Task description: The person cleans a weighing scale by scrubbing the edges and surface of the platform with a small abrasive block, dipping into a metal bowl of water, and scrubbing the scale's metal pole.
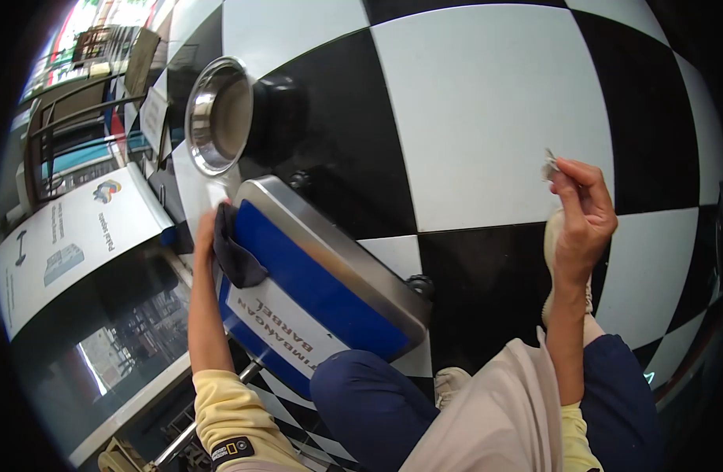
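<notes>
A dark grey cloth (240,250) lies over the edge of a platform scale (330,267) with a blue top and metal rim. My left hand (206,230) is closed on this cloth at the scale's far left edge; its fingers are mostly hidden. Raised over the floor at the right, my right hand (584,216) pinches a small crumpled whitish scrap (549,165) between thumb and fingers. A white paper label (286,330) reading "TIMBANGAN BARBEL" is on the blue top.
A shiny metal bowl (218,118) stands beyond the scale on the black-and-white tiled floor (495,102). To the left are a printed white banner (78,236) and a glass-fronted case (133,346). A metal pole (176,444) runs beside my left arm.
</notes>
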Available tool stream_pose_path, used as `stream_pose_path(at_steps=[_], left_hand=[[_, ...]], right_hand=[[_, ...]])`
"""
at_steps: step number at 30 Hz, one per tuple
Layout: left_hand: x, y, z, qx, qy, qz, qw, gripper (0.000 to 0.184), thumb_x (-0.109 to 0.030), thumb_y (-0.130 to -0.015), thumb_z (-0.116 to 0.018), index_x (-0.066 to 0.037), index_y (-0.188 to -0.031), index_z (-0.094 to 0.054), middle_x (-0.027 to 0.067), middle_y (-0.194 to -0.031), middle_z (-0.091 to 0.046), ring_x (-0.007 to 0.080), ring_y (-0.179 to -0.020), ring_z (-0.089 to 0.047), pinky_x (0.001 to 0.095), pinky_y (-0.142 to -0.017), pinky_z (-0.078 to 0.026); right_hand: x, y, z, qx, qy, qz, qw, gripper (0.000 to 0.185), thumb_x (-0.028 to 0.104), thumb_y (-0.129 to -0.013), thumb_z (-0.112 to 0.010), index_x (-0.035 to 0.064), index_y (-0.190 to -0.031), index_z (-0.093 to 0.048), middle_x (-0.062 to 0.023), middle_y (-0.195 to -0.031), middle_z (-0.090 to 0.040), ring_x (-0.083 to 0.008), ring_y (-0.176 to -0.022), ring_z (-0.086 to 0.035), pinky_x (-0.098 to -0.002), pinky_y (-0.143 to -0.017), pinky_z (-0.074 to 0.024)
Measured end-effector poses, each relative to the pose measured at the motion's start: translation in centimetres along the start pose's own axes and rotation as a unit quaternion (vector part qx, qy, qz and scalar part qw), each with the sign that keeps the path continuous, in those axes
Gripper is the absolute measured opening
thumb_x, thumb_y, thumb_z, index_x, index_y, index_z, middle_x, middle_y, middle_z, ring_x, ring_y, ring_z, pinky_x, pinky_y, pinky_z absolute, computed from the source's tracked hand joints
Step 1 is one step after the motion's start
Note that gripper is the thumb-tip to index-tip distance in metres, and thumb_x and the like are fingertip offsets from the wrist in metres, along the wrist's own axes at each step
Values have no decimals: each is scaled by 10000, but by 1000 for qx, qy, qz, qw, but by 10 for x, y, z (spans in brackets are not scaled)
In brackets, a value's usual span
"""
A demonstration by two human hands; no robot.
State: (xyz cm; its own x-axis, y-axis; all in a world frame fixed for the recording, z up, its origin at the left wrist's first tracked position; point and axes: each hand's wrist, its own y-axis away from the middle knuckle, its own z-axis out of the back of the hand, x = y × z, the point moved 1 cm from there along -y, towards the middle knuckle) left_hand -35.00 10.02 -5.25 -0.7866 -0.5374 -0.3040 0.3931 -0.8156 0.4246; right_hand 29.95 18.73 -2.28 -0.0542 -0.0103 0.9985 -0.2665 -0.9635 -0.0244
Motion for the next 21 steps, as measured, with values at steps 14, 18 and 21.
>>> stream_pose_path(at_steps=[14, 18, 21], left_hand=[[90, 182, -13, -407, 254, 196, 855, 543, -468, -863, -652, 29, -1082, -659, 99, -956, -673, 193, -863, -609, 306, -816, -462], [82, 237, -41, -451, 174, 243, 841, 517, -435, -871, -652, 30, -1097, -654, 181, -1000, -692, 274, -908, -655, 370, -831, -481], [43, 290, -78, -483, 166, 257, 821, 522, -421, -862, -665, 62, -1060, -646, 189, -934, -689, 274, -856, -657, 375, -802, -483]], right_hand=[[31, 29, -87, 134, 12, 39, 990, 131, -53, -882, -609, 11, -971, -679, -50, -955, -621, -112, -862, -591, -239, -780, -502], [49, 37, -104, 165, -3, 53, 985, 116, -35, -886, -618, 14, -966, -687, -52, -959, -624, -107, -842, -585, -229, -735, -491], [65, 50, -116, 197, -25, 62, 978, 116, -36, -886, -620, 10, -969, -687, -55, -955, -620, -107, -833, -581, -229, -727, -486]])
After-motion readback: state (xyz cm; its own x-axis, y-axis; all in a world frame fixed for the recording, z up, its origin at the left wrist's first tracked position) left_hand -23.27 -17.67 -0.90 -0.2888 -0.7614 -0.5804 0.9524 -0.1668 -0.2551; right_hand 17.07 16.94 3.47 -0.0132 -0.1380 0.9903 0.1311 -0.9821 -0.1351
